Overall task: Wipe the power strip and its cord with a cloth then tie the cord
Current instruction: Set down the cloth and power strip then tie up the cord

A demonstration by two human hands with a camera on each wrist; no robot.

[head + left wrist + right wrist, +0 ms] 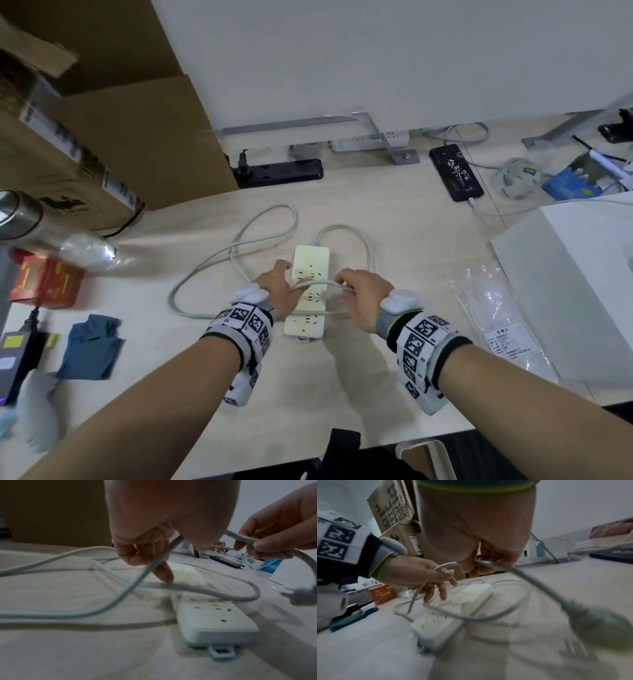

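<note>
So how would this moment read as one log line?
stage: tying | left hand: holds cord | right hand: holds cord | power strip: on desk | cloth: aside

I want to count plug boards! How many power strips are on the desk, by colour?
Cream power strip under the hands: 1
Black power strip by the cardboard box: 1
White power strip at the wall: 1
Total: 3

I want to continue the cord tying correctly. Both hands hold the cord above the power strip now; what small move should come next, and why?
Probably the right hand should lay its plug end back toward the left hand to form a first loop. Both hands hold the cord over the power strip, while most of the cord lies loose on the table and the blue cloth lies aside.
</note>
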